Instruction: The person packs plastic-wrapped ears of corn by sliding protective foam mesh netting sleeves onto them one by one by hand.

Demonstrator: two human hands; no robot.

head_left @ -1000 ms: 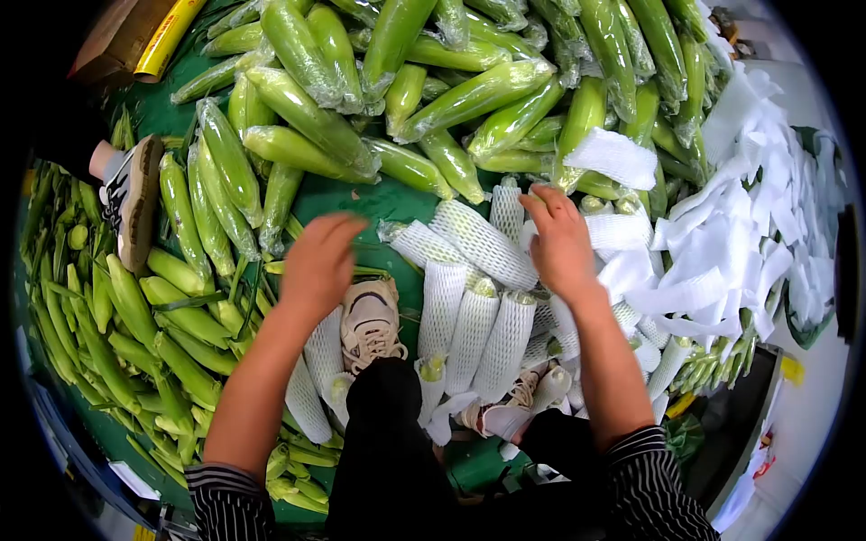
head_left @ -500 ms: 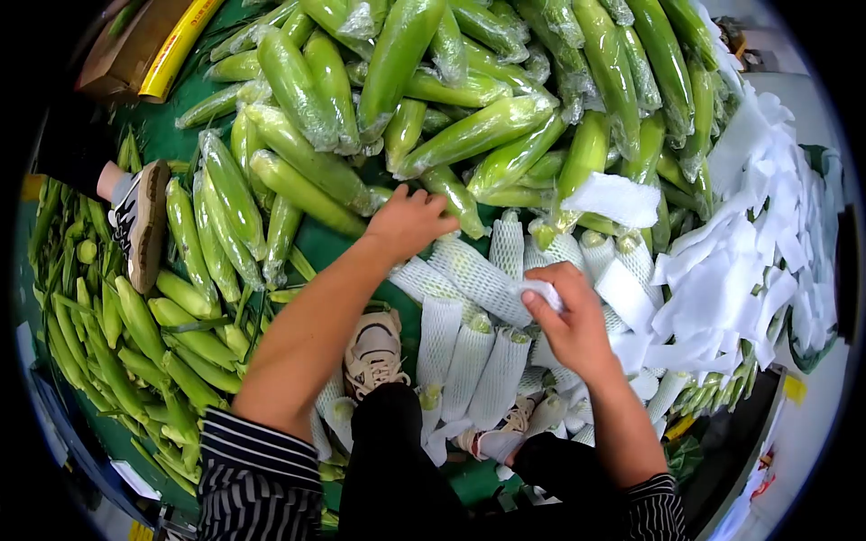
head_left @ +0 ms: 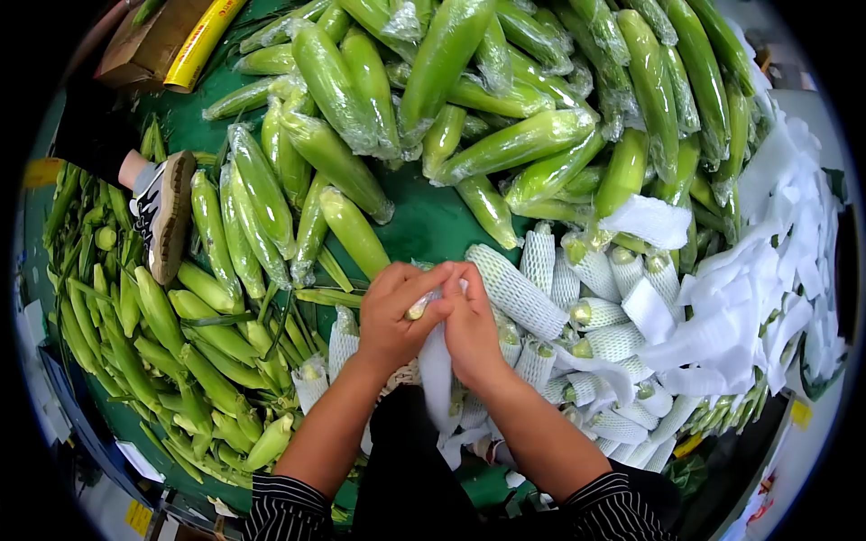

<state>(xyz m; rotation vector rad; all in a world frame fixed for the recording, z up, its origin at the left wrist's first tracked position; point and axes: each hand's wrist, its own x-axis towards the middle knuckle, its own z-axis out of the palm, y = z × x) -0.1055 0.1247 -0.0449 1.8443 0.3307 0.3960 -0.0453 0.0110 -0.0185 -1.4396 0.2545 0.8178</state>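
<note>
My left hand point(head_left: 397, 311) is closed around the lower part of a green ear of corn point(head_left: 354, 234), whose upper end points up and left. A pale tip shows between my fingers. Touching it from the right, my right hand point(head_left: 474, 329) pinches a white foam net sleeve point(head_left: 437, 370) that hangs down between my wrists. My fingers partly hide where the sleeve meets the corn. Just right of my hands lies an ear of corn in a foam net sleeve point(head_left: 519, 288).
Film-wrapped corn point(head_left: 451, 63) is heaped at the back, unwrapped corn point(head_left: 207, 361) at left. Several sleeved ears point(head_left: 622, 347) and a pile of loose foam sleeves point(head_left: 740, 270) lie at right. Another person's shoe point(head_left: 164, 216) and a yellow box point(head_left: 203, 45) are at upper left.
My left hand has come down toward me with the corn. My right hand has moved left to meet it, bringing the foam sleeve. The camera view has shifted slightly.
</note>
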